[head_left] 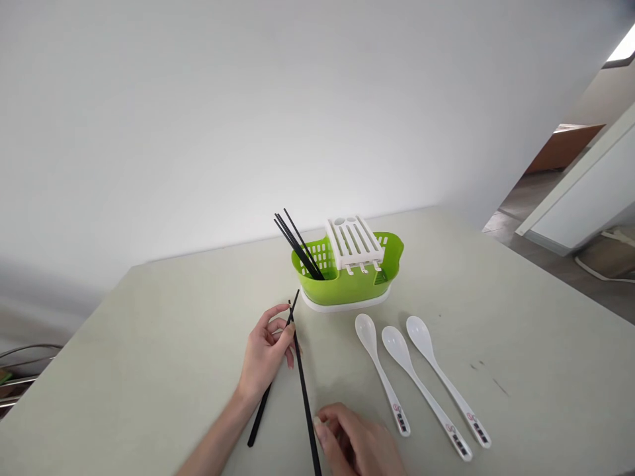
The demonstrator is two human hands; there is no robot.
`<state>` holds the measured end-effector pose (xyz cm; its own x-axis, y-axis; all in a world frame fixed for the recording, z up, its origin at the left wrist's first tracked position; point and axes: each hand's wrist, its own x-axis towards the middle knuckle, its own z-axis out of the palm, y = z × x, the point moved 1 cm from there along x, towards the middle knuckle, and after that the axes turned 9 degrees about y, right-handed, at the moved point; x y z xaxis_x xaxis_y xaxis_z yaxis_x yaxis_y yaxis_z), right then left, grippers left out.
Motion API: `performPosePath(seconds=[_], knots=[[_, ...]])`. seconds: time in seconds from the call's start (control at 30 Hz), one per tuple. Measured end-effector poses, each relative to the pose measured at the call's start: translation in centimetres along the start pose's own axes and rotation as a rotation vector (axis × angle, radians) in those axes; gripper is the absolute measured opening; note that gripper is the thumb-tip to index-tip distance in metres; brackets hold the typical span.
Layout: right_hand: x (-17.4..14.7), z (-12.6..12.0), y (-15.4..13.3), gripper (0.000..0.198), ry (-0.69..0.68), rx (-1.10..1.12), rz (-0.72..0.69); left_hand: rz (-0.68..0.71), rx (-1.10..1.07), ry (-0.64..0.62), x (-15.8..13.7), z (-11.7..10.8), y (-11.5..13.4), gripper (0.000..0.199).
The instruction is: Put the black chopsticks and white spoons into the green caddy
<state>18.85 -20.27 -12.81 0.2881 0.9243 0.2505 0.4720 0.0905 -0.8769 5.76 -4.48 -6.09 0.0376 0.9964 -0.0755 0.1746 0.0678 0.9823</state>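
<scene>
My left hand point(270, 344) pinches two black chopsticks near their thin upper ends, where they cross. One chopstick point(303, 383) slants down past my right hand to the bottom edge of the view. The other chopstick point(258, 416) runs beneath my left hand, its thick end at the lower left. Close to the first chopstick's lower part is my right hand point(357, 439), fingers curled and thumb near the index finger. Its tips sit just right of the stick; whether they touch it I cannot tell. Several more black chopsticks point(300, 250) lean in the left side of a green basket point(342, 289).
A white slotted rack with hooks point(354, 241) spans the basket, which stands on a white base point(347, 307). Three white spoons point(384, 380) point(431, 400) point(454, 390) lie right of my hands on the pale table point(173, 317). Behind it rises a white wall point(223, 132).
</scene>
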Motion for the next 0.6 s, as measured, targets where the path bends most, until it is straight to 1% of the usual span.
performPosePath(seconds=[0.13,0.4,0.6], knots=[[0.5,0.0,-0.6,0.06,-0.027,-0.026,-0.002,0.005,-0.018,0.008,-0.3,0.5,0.0,0.057],[-0.4,2.8,-0.8,0.056,0.041,-0.144,-0.024,0.03,-0.054,-0.004,-0.6,0.6,0.1,0.057],[-1.0,2.8,-0.4,0.057,0.045,-0.167,-0.041,0.096,-0.09,0.058,-1.1,0.6,0.2,0.051]])
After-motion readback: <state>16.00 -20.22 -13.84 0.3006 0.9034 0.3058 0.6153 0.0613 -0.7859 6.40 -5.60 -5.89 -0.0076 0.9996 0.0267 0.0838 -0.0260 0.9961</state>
